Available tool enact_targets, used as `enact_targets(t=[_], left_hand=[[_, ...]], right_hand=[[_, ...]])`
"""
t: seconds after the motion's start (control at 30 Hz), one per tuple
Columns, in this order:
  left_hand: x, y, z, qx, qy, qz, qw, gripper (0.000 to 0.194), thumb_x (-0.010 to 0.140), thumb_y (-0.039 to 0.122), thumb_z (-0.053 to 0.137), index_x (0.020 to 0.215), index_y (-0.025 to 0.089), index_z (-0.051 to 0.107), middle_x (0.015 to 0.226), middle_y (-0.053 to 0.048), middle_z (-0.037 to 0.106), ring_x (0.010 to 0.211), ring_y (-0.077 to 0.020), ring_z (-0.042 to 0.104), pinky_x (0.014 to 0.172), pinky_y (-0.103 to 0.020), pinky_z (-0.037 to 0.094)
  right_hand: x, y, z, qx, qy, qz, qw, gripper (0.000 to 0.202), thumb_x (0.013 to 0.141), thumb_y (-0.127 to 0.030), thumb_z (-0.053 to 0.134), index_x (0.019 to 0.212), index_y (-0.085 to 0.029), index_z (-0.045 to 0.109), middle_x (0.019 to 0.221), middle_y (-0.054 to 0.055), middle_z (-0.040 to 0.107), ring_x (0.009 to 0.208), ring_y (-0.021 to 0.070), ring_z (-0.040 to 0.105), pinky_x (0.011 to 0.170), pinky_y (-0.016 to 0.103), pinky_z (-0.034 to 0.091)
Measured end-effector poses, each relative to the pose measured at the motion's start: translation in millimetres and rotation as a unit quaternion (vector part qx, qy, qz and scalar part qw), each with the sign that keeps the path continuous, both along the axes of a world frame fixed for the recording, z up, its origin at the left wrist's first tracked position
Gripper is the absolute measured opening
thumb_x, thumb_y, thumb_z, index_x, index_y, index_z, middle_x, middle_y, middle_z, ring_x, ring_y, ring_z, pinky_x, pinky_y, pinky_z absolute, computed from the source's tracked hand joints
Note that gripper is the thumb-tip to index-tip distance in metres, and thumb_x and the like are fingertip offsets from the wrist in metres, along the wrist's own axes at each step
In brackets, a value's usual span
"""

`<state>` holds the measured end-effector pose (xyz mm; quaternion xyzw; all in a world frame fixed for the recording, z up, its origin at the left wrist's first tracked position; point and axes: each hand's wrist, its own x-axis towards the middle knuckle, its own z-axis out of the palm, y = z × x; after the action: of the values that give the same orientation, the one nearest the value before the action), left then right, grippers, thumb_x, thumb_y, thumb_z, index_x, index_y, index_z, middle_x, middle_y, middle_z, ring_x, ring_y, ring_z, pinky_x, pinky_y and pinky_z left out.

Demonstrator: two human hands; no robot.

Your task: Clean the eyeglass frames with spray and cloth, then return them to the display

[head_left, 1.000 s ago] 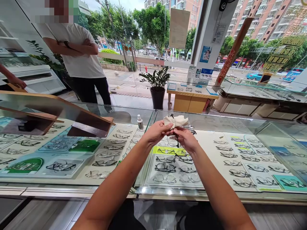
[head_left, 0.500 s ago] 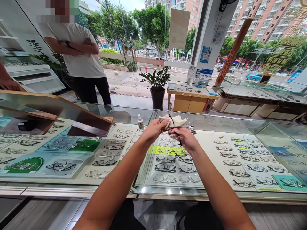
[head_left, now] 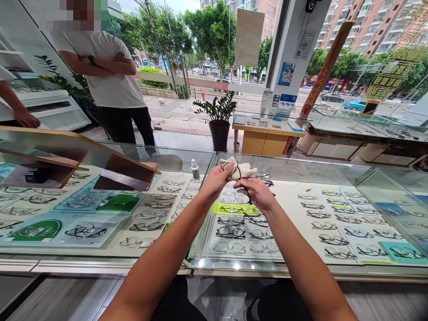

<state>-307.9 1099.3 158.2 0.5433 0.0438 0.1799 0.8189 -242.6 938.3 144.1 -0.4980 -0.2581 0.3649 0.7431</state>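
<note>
The small white bottle (head_left: 195,170) stands upright on the glass counter (head_left: 100,266), and I take it as the landmark. Just to the right of this bottle, the left hand (head_left: 216,182) pinches a pale cloth (head_left: 247,170) between the thumb and the fingers, and a dark curve of rim shows against this cloth. The right hand (head_left: 260,192), further to the right of the bottle, has its fingertips pressed together on a pair of dark-rimmed eyeglasses (head_left: 248,195); which exact part they grip, I cannot tell, because the fingers cover it. So the eyeglasses are to the right of the bottle, held up between the two hands, with one lens below the cloth. In my judgement, the step in hand is the wiping of the lens which the cloth covers. The next move, I think, calls for a steady right hand and only light pressure from the left, so that the thin frame does not bend, and for a turn of the eyeglasses if the uncovered lens also needs the cloth. Under the glass, on both sides of the bottle, lie display frames (head_left: 230,232) in rows, which no hand touches
</note>
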Motion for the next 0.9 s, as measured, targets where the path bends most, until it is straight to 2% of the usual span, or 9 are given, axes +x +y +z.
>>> enact_targets(t=[0.13, 0.2, 0.3, 0.37, 0.47, 0.53, 0.7, 0.8, 0.9], left_hand=[[-3.7, -0.1, 5.9, -0.021, -0.006, -0.059, 0.998, 0.048, 0.065, 0.042, 0.099, 0.093, 0.012, 0.074, 0.086, -0.005, 0.074, 0.081, -0.0146, 0.066, 0.085, -0.029, 0.053], [-5.6, -4.8, 8.2, -0.019, -0.014, -0.074, 0.997, 0.049, 0.063, 0.032, 0.101, 0.1, 0.013, 0.075, 0.089, -0.005, 0.074, 0.077, -0.0128, 0.065, 0.078, -0.027, 0.052], [-5.2, -13.9, 6.7, -0.019, -0.025, -0.06, 0.998, 0.046, 0.066, 0.036, 0.099, 0.097, 0.012, 0.073, 0.084, -0.003, 0.072, 0.065, -0.0083, 0.057, 0.064, -0.022, 0.044], [-3.0, -17.6, 3.1, -0.024, -0.033, -0.032, 0.999, 0.047, 0.07, 0.044, 0.097, 0.093, 0.012, 0.071, 0.081, -0.001, 0.071, 0.064, -0.008, 0.055, 0.063, -0.022, 0.044], [0.6, -17.2, -1.5, -0.036, -0.031, 0.007, 0.999, 0.049, 0.074, 0.052, 0.092, 0.092, 0.012, 0.072, 0.08, -0.002, 0.071, 0.074, -0.0116, 0.062, 0.071, -0.023, 0.051], [1.8, -14.1, -2.1, -0.05, -0.019, 0.002, 0.999, 0.047, 0.078, 0.054, 0.089, 0.092, 0.012, 0.073, 0.081, -0.004, 0.072, 0.078, -0.0143, 0.065, 0.075, -0.025, 0.054], [0.7, -1.0, 2.8, -0.091, -0.013, -0.02, 0.996, 0.035, 0.092, 0.043, 0.079, 0.105, 0.011, 0.077, 0.104, -0.012, 0.079, 0.096, -0.0196, 0.073, 0.096, -0.035, 0.059], [-1.0, 9.7, 4.8, -0.072, -0.018, -0.017, 0.997, 0.034, 0.095, 0.04, 0.077, 0.107, 0.009, 0.077, 0.111, -0.015, 0.079, 0.104, -0.0207, 0.072, 0.108, -0.039, 0.055], [-3.1, 18.3, 5.3, -0.014, 0.005, -0.064, 0.998, 0.041, 0.088, 0.047, 0.083, 0.104, 0.009, 0.079, 0.109, -0.015, 0.079, 0.105, -0.0222, 0.072, 0.11, -0.041, 0.053]], right_hand=[[1.8, -2.1, 2.1, 0.01, 0.0, -0.014, 1.0, 0.026, 0.076, -0.044, 0.086, 0.08, -0.019, 0.081, 0.088, 0.007, 0.079, 0.085, 0.0185, 0.068, 0.076, 0.03, 0.052], [1.9, -1.8, 1.9, 0.017, 0.004, -0.018, 1.0, 0.025, 0.075, -0.043, 0.087, 0.08, -0.02, 0.081, 0.089, 0.007, 0.08, 0.086, 0.0186, 0.069, 0.076, 0.03, 0.052], [0.3, 0.1, 0.7, 0.021, 0.014, -0.018, 1.0, 0.027, 0.071, -0.045, 0.089, 0.079, -0.02, 0.083, 0.088, 0.006, 0.079, 0.087, 0.0179, 0.068, 0.078, 0.029, 0.052], [-1.3, 1.5, 0.3, 0.017, 0.014, -0.016, 1.0, 0.03, 0.069, -0.047, 0.09, 0.078, -0.019, 0.084, 0.086, 0.006, 0.079, 0.087, 0.0172, 0.067, 0.079, 0.028, 0.052], [-3.5, 2.5, 1.3, 0.012, 0.011, -0.014, 1.0, 0.032, 0.068, -0.049, 0.091, 0.077, -0.019, 0.084, 0.084, 0.006, 0.078, 0.083, 0.0162, 0.065, 0.078, 0.027, 0.051], [-4.1, 1.8, 3.5, 0.014, 0.011, -0.017, 1.0, 0.031, 0.068, -0.049, 0.091, 0.077, -0.02, 0.084, 0.085, 0.006, 0.078, 0.083, 0.0164, 0.065, 0.077, 0.027, 0.051], [0.1, -7.0, 12.8, 0.025, 0.002, -0.043, 0.999, 0.025, 0.071, -0.046, 0.088, 0.077, -0.022, 0.083, 0.09, 0.004, 0.078, 0.086, 0.0169, 0.064, 0.072, 0.026, 0.048], [6.7, -15.0, 17.9, 0.039, -0.008, -0.07, 0.997, 0.023, 0.075, -0.044, 0.085, 0.079, -0.022, 0.084, 0.092, 0.005, 0.078, 0.086, 0.0171, 0.064, 0.071, 0.027, 0.048], [14.2, -21.4, 21.0, 0.067, -0.027, -0.113, 0.991, 0.021, 0.076, -0.042, 0.083, 0.083, -0.022, 0.085, 0.097, 0.006, 0.079, 0.092, 0.0189, 0.064, 0.076, 0.029, 0.049]])
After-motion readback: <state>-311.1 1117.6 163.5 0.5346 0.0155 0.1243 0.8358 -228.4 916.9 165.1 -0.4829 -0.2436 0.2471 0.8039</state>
